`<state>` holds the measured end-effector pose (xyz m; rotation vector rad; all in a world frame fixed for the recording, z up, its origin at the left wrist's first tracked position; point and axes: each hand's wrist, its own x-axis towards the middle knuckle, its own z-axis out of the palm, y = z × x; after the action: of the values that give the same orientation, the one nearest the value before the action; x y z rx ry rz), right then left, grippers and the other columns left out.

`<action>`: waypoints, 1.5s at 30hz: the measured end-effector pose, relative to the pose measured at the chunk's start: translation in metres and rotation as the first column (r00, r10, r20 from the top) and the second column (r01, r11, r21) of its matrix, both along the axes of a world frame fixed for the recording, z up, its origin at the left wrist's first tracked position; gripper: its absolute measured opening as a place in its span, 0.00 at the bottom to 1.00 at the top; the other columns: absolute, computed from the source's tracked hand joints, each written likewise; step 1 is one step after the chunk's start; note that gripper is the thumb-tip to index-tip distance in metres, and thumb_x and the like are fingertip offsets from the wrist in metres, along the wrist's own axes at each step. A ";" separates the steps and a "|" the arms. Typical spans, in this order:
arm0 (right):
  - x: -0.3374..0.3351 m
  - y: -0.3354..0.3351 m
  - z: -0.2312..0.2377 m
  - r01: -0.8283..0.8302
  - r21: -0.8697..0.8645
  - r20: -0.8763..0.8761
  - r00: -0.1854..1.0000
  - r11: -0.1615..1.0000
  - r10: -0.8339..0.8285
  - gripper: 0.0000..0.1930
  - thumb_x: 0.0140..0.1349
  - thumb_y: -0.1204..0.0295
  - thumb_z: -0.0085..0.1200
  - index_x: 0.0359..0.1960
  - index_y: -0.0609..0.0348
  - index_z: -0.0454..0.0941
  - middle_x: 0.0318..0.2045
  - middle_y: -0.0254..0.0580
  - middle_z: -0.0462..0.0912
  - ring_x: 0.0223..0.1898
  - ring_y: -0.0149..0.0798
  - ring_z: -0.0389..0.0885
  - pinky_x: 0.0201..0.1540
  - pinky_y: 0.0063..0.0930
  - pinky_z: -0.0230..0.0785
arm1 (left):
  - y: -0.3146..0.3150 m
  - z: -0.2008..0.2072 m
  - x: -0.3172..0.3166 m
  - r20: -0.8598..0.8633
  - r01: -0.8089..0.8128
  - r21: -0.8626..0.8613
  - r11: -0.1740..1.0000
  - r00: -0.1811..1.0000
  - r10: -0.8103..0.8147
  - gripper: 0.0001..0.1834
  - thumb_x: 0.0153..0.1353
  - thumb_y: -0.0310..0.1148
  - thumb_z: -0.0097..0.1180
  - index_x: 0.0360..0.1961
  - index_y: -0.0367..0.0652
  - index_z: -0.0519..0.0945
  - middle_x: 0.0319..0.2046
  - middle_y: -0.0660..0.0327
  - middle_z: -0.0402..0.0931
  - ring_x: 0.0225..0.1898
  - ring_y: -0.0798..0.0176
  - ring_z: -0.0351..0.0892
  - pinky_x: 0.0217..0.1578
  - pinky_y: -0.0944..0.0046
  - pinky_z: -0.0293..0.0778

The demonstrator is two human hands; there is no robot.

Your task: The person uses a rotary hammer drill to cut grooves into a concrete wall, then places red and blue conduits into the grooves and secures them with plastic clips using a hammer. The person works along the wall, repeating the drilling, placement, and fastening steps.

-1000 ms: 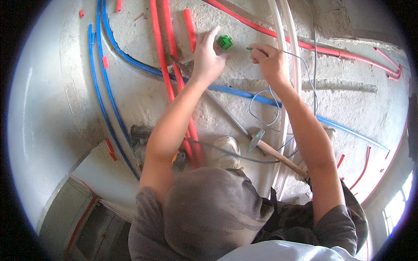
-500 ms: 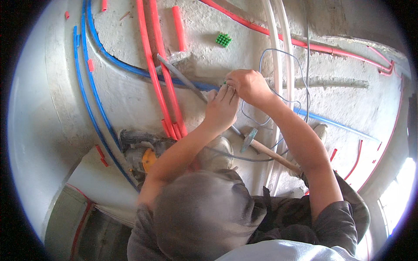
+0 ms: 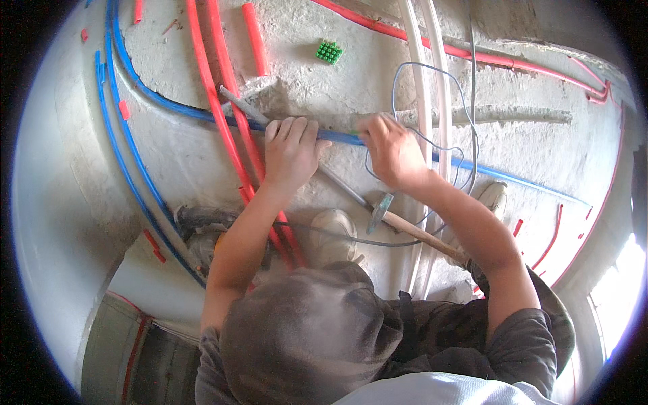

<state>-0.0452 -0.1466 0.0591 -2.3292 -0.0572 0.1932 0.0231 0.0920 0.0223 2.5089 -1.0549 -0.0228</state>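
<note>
A blue pipe (image 3: 341, 137) runs across the rough concrete beneath my hands. My left hand (image 3: 289, 154) lies over it with the fingers curled round its far side. To the right, my right hand (image 3: 393, 150) is closed and slightly smeared by motion at the pipe. A small bit of green shows at its fingertips, too little to tell its kind. Below my hands, a grey metal bar (image 3: 344, 183) slants across the floor, passing under my left hand. Close by lies a hammer (image 3: 418, 233) with a wooden handle, its head just below my right hand.
Red pipes (image 3: 214, 88) cross the blue one at left. A green studded block (image 3: 329, 52) lies farther off. Pale pipes (image 3: 443, 88) and a thin looping cable (image 3: 432, 66) run at right. A dusty power tool (image 3: 202, 226) sits by my left forearm, and a shoe (image 3: 333, 233) stands below.
My hands were together over the pipe and have moved apart. The left has shifted left onto the blue pipe; the right stays near its place. The view has shifted slightly.
</note>
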 end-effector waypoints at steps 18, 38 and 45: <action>0.051 0.027 -0.022 -0.382 -0.312 -0.301 0.908 0.870 0.291 0.04 0.62 0.71 0.59 0.35 0.52 0.86 0.34 0.47 0.91 0.37 0.54 0.92 0.40 0.48 0.85 | 0.004 -0.002 0.004 -0.067 0.001 -0.086 0.996 0.998 -0.007 0.23 0.53 0.49 0.74 0.38 0.40 0.83 0.40 0.54 0.83 0.44 0.48 0.82 0.50 0.47 0.67; 0.066 0.049 -0.012 -0.337 -0.398 -0.443 0.885 0.853 0.142 0.07 0.63 0.68 0.62 0.36 0.49 0.92 0.39 0.47 0.93 0.43 0.52 0.94 0.43 0.45 0.87 | 0.008 -0.006 -0.001 -0.047 -0.010 -0.100 0.995 0.999 0.005 0.17 0.55 0.42 0.71 0.39 0.44 0.82 0.38 0.59 0.80 0.45 0.51 0.79 0.50 0.47 0.67; 0.063 0.037 -0.003 -0.404 -0.338 -0.432 0.869 0.850 0.241 0.07 0.64 0.70 0.60 0.39 0.54 0.89 0.41 0.49 0.92 0.44 0.55 0.93 0.42 0.46 0.86 | 0.010 -0.003 0.000 -0.070 0.028 -0.050 0.998 0.997 -0.031 0.21 0.57 0.42 0.73 0.46 0.42 0.83 0.45 0.55 0.83 0.51 0.48 0.80 0.56 0.46 0.67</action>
<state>0.0177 -0.1101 0.0564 -2.6505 -0.2496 0.9060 0.0233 0.1019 0.0194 2.4305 -1.0509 -0.0931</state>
